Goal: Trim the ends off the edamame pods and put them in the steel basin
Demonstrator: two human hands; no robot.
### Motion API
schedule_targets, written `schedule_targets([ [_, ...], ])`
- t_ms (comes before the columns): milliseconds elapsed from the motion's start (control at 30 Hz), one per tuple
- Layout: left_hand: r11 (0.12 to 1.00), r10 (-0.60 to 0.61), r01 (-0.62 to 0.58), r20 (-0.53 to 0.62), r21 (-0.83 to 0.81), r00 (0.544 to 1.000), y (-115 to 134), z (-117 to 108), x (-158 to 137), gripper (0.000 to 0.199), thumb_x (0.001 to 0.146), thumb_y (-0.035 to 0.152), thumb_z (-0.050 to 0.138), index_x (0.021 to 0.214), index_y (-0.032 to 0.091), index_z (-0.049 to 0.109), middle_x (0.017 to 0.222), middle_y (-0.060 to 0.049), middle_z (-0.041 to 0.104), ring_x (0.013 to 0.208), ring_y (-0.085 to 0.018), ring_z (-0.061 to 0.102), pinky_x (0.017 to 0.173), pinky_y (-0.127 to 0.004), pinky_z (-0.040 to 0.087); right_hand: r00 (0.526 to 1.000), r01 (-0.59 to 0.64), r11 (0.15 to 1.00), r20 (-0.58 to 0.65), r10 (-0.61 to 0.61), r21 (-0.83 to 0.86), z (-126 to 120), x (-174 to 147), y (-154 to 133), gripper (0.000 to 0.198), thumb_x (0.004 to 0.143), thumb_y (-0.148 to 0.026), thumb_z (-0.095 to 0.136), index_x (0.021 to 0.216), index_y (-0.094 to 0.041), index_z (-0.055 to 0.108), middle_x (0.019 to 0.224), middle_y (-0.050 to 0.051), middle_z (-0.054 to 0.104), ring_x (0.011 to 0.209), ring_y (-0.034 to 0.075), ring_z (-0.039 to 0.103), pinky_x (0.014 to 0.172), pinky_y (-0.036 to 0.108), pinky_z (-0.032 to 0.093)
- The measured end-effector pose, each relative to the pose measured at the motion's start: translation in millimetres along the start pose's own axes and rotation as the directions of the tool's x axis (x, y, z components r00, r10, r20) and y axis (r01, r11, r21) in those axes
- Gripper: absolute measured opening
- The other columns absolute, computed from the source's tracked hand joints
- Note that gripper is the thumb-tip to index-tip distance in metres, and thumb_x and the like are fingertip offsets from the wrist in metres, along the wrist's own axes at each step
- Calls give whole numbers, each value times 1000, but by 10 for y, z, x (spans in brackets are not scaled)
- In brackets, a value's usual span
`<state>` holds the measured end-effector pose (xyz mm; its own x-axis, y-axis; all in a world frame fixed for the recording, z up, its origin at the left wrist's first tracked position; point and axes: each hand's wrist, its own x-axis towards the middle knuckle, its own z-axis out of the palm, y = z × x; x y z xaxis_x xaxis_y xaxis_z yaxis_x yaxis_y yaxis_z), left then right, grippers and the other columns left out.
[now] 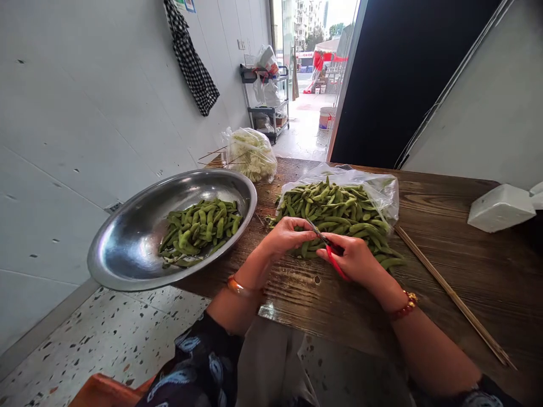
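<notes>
In my right hand (354,259) is a pair of scissors (336,263) with red handles, its blades pointing up and left towards my other hand. My left hand (289,234) is closed in a pinch at the blade tips, on what looks like an edamame pod mostly hidden by the fingers. Just beyond both hands, a heap of green edamame pods (335,203) lies on a clear plastic bag (388,195). To the left, a wide metal basin (123,240) holds more edamame pods (199,229) and overhangs the table's edge.
A bag of pale cauliflower-like florets (252,155) stands behind the basin beside thin sticks. Long wooden skewers (453,294) lie along the right of the wooden table (428,198). A white box (500,208) sits at the far right. Beyond are a shelf cart (267,107) and doorway.
</notes>
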<state>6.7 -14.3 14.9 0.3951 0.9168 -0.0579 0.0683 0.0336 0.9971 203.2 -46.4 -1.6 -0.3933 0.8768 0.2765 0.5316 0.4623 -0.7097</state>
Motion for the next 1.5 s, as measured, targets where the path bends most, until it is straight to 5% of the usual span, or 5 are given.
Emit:
schedule_targets([
  [267, 996, -56, 53, -36, -78, 998, -22, -16, 15, 34, 63, 39, 79, 74, 10, 66, 54, 4, 51, 41, -2, 35, 39, -18, 23, 998, -57, 998, 31, 56, 19, -23, 9, -2, 38, 82, -43, 61, 106, -16, 71, 66, -1, 61, 58, 13, 50, 57, 25, 40],
  [467, 930, -38, -57, -250, -362, 967, -29, -17, 60, 36, 61, 36, 80, 76, 14, 56, 58, 5, 51, 40, -2, 38, 35, -15, 18, 985, -139, 984, -83, 148, 110, -36, 19, 7, 51, 82, -50, 60, 117, -14, 65, 73, 1, 61, 65, 14, 52, 62, 25, 42],
  [633, 876, -39, -102, -279, -472, 960, -30, -34, 70, 36, 60, 30, 81, 78, 14, 55, 59, 5, 52, 42, -2, 40, 34, -13, 18, 983, -156, 984, -86, 163, 81, -46, 21, -23, 57, 82, -54, 58, 122, -13, 62, 75, 2, 62, 66, 15, 53, 65, 27, 45],
  [1000, 926, -53, -11, -157, -378, 986, -34, 111, 37, 34, 64, 35, 79, 74, 13, 56, 69, -1, 64, 43, -1, 42, 37, -13, 23, 982, -164, 983, -82, 170, 81, -49, 12, 11, 59, 83, -55, 56, 122, -12, 60, 75, 1, 61, 67, 15, 53, 65, 27, 45],
  [1500, 958, 22, -92, -251, -273, 968, -72, 82, 66, 33, 71, 40, 72, 79, 16, 51, 60, 6, 52, 40, -2, 38, 35, -15, 19, 991, -118, 985, -45, 125, 129, -2, 27, -4, 53, 83, -55, 56, 110, -11, 68, 68, 1, 60, 60, 14, 51, 57, 25, 43],
])
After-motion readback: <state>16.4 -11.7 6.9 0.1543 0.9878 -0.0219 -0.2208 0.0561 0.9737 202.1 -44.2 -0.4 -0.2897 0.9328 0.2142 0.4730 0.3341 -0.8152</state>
